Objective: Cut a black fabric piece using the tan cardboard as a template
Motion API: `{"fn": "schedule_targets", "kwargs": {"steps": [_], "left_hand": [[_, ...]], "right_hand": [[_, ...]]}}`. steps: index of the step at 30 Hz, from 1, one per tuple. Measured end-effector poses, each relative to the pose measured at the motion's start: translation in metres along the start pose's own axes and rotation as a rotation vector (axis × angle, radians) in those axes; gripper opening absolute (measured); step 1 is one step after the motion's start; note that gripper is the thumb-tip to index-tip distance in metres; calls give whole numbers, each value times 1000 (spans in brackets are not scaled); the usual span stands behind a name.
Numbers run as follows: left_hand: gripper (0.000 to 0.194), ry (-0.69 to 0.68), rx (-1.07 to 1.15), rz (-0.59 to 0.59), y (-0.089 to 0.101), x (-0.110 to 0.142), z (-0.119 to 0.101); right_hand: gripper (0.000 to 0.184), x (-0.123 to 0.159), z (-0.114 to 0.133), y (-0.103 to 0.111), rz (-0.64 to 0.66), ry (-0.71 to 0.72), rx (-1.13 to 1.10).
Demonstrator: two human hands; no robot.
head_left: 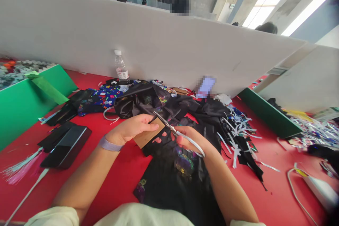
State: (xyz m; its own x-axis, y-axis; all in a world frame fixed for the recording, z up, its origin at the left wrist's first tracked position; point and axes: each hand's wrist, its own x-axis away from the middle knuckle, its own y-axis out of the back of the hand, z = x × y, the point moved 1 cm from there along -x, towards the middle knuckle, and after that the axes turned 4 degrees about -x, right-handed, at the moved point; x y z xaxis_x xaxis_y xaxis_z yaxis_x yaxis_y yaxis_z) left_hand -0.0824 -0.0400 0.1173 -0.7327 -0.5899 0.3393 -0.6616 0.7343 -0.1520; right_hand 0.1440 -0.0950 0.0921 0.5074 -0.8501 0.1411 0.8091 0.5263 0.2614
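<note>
My left hand (129,127) pinches a tan rectangular card (148,137) together with a piece of black fabric that shows along its edges. Fingertips show beyond the card's right side. My right hand (192,138) is closed around scissors (164,120) with pale handles. Their metal blades point up and left along the card's upper right edge, and one looks toothed. I cannot tell whether the blades are cutting. Below both hands, shiny black cloth (174,183) with glittery coloured prints spreads down to my lap.
Dark cloth pieces (143,99) lie heaped behind my hands, with white strips (235,148) at right. A water bottle (122,69) and a blurred phone (206,87) stand by the grey partition (159,42). A black device (67,148) with a cable lies left. Green dividers (31,102) flank the red table (111,187).
</note>
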Motion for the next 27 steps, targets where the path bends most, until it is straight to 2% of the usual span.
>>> {"fn": "schedule_targets", "kwargs": {"steps": [9, 15, 27], "left_hand": [[27, -19, 0, 33, 2, -3, 5], [28, -12, -6, 43, 0, -2, 7], [27, -2, -18, 49, 1, -2, 7]], "right_hand": [[77, 0, -3, 1, 14, -14, -12], [83, 0, 5, 0, 7, 2, 40], [78, 0, 7, -3, -15, -4, -11]]}}
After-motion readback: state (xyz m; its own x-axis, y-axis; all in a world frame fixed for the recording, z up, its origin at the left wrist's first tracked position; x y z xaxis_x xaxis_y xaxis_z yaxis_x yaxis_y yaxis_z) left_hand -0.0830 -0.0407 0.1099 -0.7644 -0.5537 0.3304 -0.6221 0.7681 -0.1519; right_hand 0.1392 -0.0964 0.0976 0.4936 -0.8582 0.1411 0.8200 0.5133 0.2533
